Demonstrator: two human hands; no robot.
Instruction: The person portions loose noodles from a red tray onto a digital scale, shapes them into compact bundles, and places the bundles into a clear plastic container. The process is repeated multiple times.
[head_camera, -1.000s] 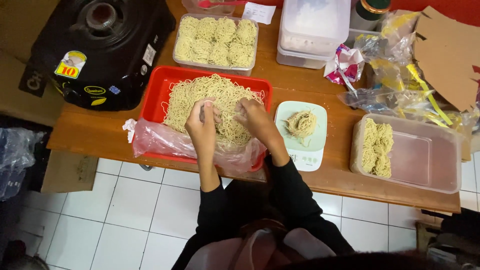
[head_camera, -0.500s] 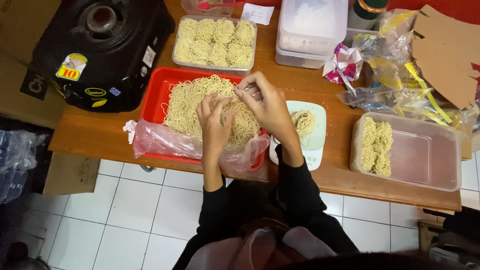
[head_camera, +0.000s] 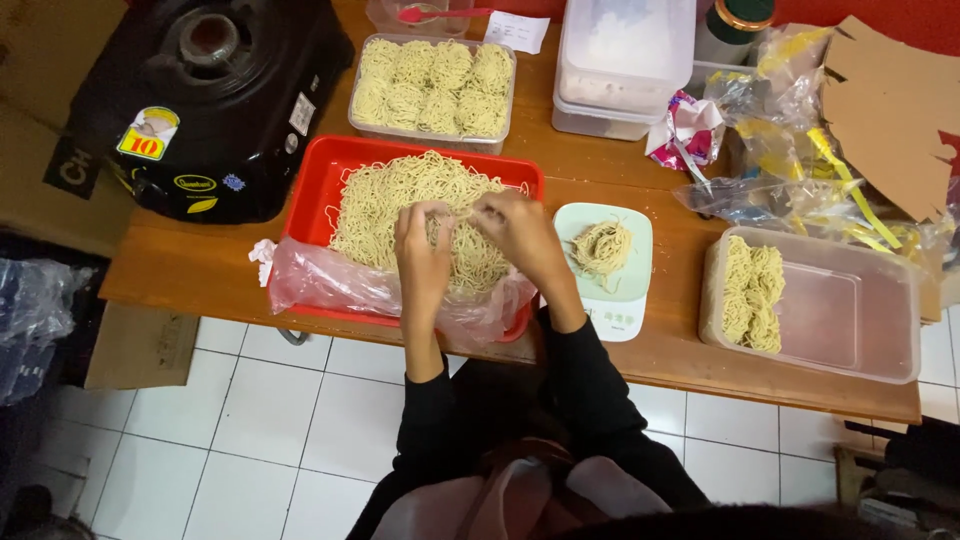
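Note:
A red tray (head_camera: 312, 196) on the wooden table holds a big heap of raw yellow noodles (head_camera: 385, 200), with a clear plastic sheet (head_camera: 330, 285) spilling over its near edge. My left hand (head_camera: 422, 252) and my right hand (head_camera: 515, 232) are both in the heap, fingers pinched on a tuft of strands between them. Right of the tray a pale green kitchen scale (head_camera: 612, 298) carries a small nest of noodles (head_camera: 601, 244).
A clear tub of noodle nests (head_camera: 434, 85) stands behind the tray, another tub (head_camera: 850, 310) with a few nests at the right. A black stove (head_camera: 205, 100) sits at the left. Stacked lidded boxes (head_camera: 625, 60), plastic bags (head_camera: 790, 150) and cardboard (head_camera: 890, 110) crowd the back right.
My right hand came off the near part of the heap, swung toward the far right, then back to the middle to meet the left hand. The view shifted slightly.

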